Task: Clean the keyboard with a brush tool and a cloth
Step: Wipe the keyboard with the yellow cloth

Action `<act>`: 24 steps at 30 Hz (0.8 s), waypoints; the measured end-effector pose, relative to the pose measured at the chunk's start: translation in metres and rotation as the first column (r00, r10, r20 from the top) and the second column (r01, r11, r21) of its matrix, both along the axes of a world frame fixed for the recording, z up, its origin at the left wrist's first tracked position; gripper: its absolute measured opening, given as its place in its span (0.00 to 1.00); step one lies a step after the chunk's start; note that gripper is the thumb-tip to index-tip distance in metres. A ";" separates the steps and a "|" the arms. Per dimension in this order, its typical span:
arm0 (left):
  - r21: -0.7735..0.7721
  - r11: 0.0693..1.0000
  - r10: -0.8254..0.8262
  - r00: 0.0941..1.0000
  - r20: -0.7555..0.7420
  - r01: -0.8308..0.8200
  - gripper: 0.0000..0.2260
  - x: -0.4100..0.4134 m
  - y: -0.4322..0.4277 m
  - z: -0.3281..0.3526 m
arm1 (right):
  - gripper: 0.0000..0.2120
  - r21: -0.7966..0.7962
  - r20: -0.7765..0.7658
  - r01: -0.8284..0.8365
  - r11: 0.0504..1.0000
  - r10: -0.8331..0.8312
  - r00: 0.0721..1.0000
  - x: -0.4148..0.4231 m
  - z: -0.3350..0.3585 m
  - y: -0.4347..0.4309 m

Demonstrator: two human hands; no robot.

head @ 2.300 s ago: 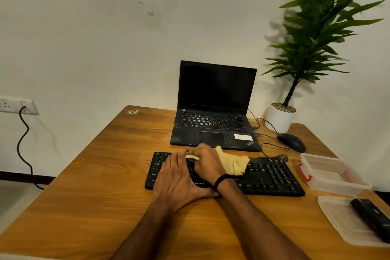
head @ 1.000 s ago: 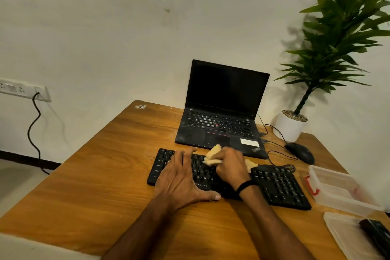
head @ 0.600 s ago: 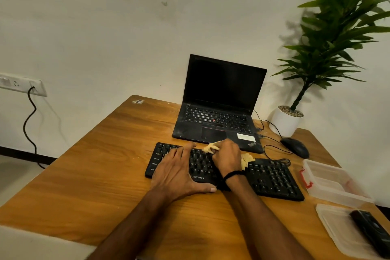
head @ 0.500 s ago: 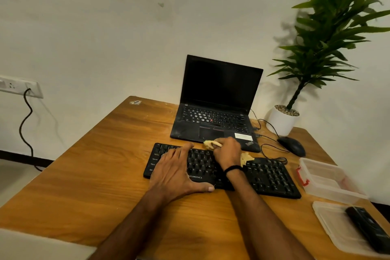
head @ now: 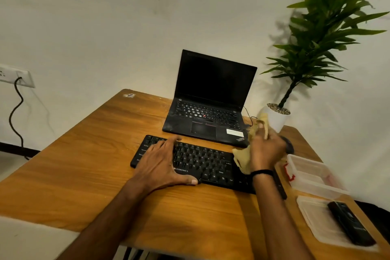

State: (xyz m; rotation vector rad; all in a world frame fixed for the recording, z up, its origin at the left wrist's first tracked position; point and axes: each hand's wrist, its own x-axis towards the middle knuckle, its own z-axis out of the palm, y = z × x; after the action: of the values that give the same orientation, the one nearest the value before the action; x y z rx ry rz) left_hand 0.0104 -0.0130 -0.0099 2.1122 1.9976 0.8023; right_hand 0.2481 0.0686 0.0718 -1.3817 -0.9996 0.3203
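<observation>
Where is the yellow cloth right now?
Head view: the yellow cloth is gripped in the right hand at the keyboard's right end, beside the laptop's front corner.

The right hand [head: 267,150] and cloth [head: 242,159], blurred at centre right, hide one end of the keyboard [head: 202,160]; the plant [head: 322,34] runs off the frame's upper right.
</observation>
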 end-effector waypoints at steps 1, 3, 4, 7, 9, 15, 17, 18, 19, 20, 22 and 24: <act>0.001 1.000 0.004 1.000 -0.004 -0.004 0.60 0.001 -0.001 0.000 | 0.12 -0.035 0.129 -0.040 0.999 0.045 0.991 -0.011 -0.005 -0.001; 0.002 1.000 0.015 1.000 -0.007 -0.015 0.60 0.002 -0.001 0.000 | 0.09 -0.221 0.303 -0.154 0.963 0.218 0.928 -0.036 -0.025 0.001; 0.002 1.000 0.021 1.000 -0.007 -0.021 0.60 0.002 -0.001 0.001 | 0.08 -0.337 0.365 -0.227 0.914 0.349 0.863 -0.049 -0.037 -0.002; 0.023 0.999 0.025 1.000 -0.009 -0.024 0.59 0.002 0.000 -0.001 | 0.11 -0.527 0.509 -0.397 0.751 0.653 0.560 -0.076 -0.066 -0.025; 0.039 0.999 0.019 1.000 -0.009 -0.019 0.58 0.001 0.001 -0.002 | 0.15 -0.580 0.458 -0.509 0.636 0.771 0.442 -0.073 -0.069 -0.036; 0.025 0.999 0.046 0.999 -0.012 -0.046 0.60 0.001 0.003 -0.004 | 0.18 -0.559 0.563 -0.393 0.730 0.682 0.466 -0.054 -0.065 -0.020; 0.026 0.999 0.047 0.999 -0.007 -0.047 0.60 0.001 0.003 -0.005 | 0.18 -0.599 0.539 -0.464 0.653 0.757 0.370 -0.054 -0.067 -0.029; 0.031 0.998 0.049 0.999 -0.010 -0.048 0.59 0.001 0.003 -0.004 | 0.18 -0.601 0.531 -0.476 0.642 0.766 0.362 -0.051 -0.067 -0.031; 0.038 0.998 0.051 0.999 -0.013 -0.050 0.59 0.002 0.003 -0.003 | 0.18 -0.595 0.537 -0.455 0.662 0.749 0.387 -0.047 -0.065 -0.026; 0.039 0.998 0.053 0.998 -0.014 -0.053 0.59 0.002 0.003 -0.002 | 0.18 -0.578 0.552 -0.416 0.702 0.712 0.434 -0.044 -0.063 -0.019; 0.035 0.998 0.054 0.998 -0.013 -0.053 0.59 0.003 0.003 -0.003 | 0.18 -0.569 0.560 -0.373 0.733 0.678 0.476 -0.046 -0.062 -0.018; 0.049 0.997 0.053 0.999 -0.012 -0.053 0.58 0.003 0.003 -0.004 | 0.18 -0.597 0.533 -0.449 0.665 0.747 0.398 -0.054 -0.065 -0.032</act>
State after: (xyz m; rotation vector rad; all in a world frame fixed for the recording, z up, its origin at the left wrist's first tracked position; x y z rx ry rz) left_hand 0.0131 -0.0105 -0.0143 2.1042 2.0696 0.8562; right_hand 0.1942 0.0361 0.0065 -1.4359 -2.3089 0.5176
